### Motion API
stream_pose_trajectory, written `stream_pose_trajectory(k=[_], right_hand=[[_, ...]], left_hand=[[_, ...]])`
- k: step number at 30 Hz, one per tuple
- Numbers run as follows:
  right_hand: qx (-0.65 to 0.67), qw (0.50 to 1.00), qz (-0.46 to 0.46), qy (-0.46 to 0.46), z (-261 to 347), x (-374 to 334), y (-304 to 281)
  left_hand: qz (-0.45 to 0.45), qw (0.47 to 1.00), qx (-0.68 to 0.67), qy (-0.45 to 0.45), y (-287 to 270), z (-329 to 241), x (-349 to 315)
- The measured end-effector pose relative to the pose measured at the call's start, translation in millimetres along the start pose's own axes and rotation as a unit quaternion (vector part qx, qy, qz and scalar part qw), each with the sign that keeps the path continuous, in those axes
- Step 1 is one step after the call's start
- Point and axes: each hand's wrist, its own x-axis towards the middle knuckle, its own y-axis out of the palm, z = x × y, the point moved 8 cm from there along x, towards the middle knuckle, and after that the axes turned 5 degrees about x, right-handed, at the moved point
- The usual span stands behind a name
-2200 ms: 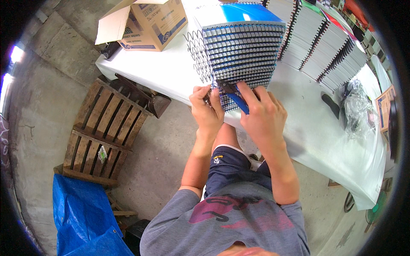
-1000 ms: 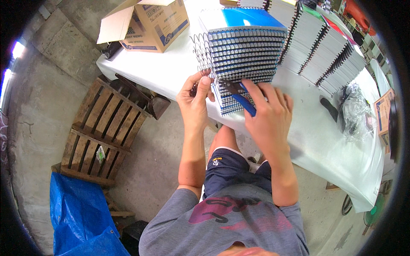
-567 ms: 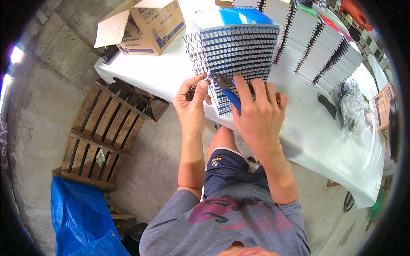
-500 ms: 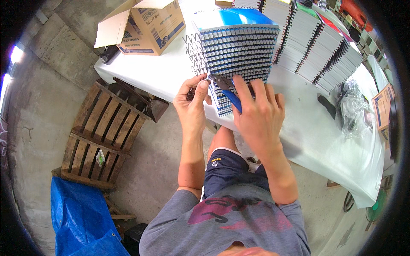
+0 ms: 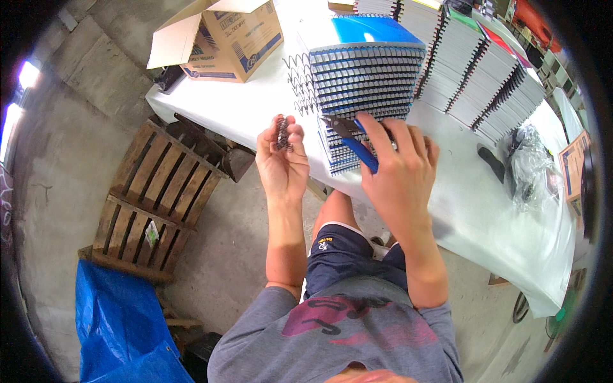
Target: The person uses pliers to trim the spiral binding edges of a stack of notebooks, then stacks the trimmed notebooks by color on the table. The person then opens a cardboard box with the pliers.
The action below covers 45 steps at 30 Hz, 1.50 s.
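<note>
A tall stack of spiral-bound notebooks (image 5: 364,76) with a blue top cover stands at the table's near edge. Loose ends of black wire coil (image 5: 299,80) stick out from its left side. My right hand (image 5: 402,153) is wrapped round blue-handled cutting pliers (image 5: 359,150), whose dark jaws lie against the stack's lower left corner. Left of the stack, my left hand (image 5: 284,159) is turned palm up, fingers curled round a small bunch of dark coil pieces (image 5: 283,135). The jaws' tips are partly lost against the coils behind them.
An open cardboard box (image 5: 233,45) sits on the white-covered table (image 5: 460,191) at the back left. More bound stacks (image 5: 472,70) stand at the right, near clear plastic wrapping (image 5: 529,166) and another carton (image 5: 573,159). A wooden pallet (image 5: 153,198) and blue tarp (image 5: 121,319) are at the left.
My left hand has drawn down and away from the stack's corner and turned palm up, showing the coil pieces. My right hand and the pliers have shifted slightly right and down.
</note>
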Motion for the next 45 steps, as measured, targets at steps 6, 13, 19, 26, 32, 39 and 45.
stream_pose_trajectory(k=[6, 13, 19, 26, 32, 39, 45], right_hand=[[-0.037, 0.999, 0.003, 0.017, 0.9, 5.0, -7.8], [-0.066, 0.997, -0.048, -0.008, 5.7, 9.9, -1.4], [-0.045, 0.998, 0.035, 0.021, 8.3, 12.2, 1.3], [0.004, 1.0, 0.004, -0.008, -3.2, 12.0, 7.1], [-0.019, 1.0, -0.001, -0.004, 1.0, 12.9, -11.6], [-0.064, 0.998, -0.002, 0.016, 2.5, 16.1, -10.3], [-0.062, 0.998, -0.001, 0.012, 7.9, 16.0, -12.8]], left_hand=[[-0.035, 0.991, 0.124, 0.029, 16.9, 9.8, 5.8], [-0.007, 0.928, 0.355, 0.114, 37.0, 3.0, 10.7], [0.006, 0.932, 0.344, 0.114, 34.1, 0.4, 11.0], [-0.007, 0.905, 0.401, 0.143, 35.9, 1.1, 10.1], [-0.002, 0.885, 0.435, 0.167, 42.5, -1.8, 5.9], [-0.002, 0.885, 0.435, 0.166, 38.8, -1.8, 6.9], [-0.006, 0.889, 0.427, 0.165, 37.1, -2.3, 5.9]])
